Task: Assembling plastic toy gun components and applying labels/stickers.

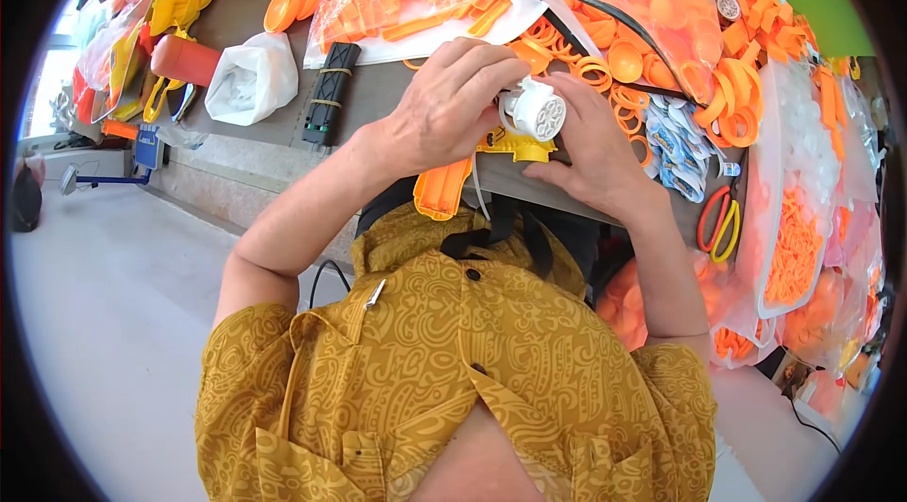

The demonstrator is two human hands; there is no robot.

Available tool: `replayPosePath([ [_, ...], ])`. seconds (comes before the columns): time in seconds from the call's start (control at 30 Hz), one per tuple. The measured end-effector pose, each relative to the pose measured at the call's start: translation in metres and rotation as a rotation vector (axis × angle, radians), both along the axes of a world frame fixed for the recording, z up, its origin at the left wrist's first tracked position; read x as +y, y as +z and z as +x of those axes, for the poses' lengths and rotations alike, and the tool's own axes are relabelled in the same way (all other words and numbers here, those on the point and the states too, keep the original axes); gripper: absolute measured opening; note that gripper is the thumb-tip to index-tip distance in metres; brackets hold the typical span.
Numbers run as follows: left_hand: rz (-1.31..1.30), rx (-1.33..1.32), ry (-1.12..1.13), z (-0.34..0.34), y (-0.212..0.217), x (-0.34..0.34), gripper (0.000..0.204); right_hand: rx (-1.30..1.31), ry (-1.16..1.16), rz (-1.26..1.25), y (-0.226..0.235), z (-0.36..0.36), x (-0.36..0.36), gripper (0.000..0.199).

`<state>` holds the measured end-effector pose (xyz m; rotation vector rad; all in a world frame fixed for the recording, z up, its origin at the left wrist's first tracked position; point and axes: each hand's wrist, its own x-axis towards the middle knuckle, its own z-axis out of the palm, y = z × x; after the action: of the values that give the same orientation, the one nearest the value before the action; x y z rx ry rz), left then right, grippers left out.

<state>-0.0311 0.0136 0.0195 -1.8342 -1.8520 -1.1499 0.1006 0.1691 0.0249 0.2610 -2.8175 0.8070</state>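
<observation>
1. White plastic cylinder part (535, 111) with round holes in its face sits between both hands, above the table edge (283, 124).
2. Left hand (453, 105) curls over it, fingertips pinching its top.
3. Right hand (590, 148) cups it from the side, fingers closed against it.
4. Both wrists bend inward, just over an orange and yellow toy piece (453, 183).

The left hand (444, 110) covers the back of the white round part (535, 112), and the right hand (595, 148) hides its far side. Under that part, a yellow piece (518, 145) mostly hides behind both hands
</observation>
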Motion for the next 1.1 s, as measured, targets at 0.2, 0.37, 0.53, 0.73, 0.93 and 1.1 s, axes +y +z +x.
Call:
replayPosePath([
  [0.2,0.009,0.115,-0.010,-0.001,0.013,-0.005,0.048,0.032,-0.034,-0.203,0.022,-0.013,0.000,0.076],
  [0.37,-0.058,-0.196,-0.005,-0.014,0.018,-0.009,0.043,0.115,-0.069,-0.374,0.018,-0.022,-0.007,0.076],
  [0.53,-0.091,-0.287,-0.021,-0.025,0.015,-0.016,0.043,0.144,-0.073,-0.560,0.004,-0.029,-0.019,0.075],
  [0.73,-0.114,-0.311,-0.048,-0.033,0.019,-0.018,0.041,0.105,0.037,-0.920,0.005,-0.040,-0.017,0.071],
  [0.93,-0.105,-0.298,0.031,-0.032,0.017,-0.021,0.040,0.114,0.023,-1.122,0.007,-0.043,-0.026,0.070],
  [1.1,-0.059,-0.283,0.042,-0.030,0.019,-0.021,0.042,0.160,0.035,-1.142,0.007,-0.046,-0.029,0.066],
])
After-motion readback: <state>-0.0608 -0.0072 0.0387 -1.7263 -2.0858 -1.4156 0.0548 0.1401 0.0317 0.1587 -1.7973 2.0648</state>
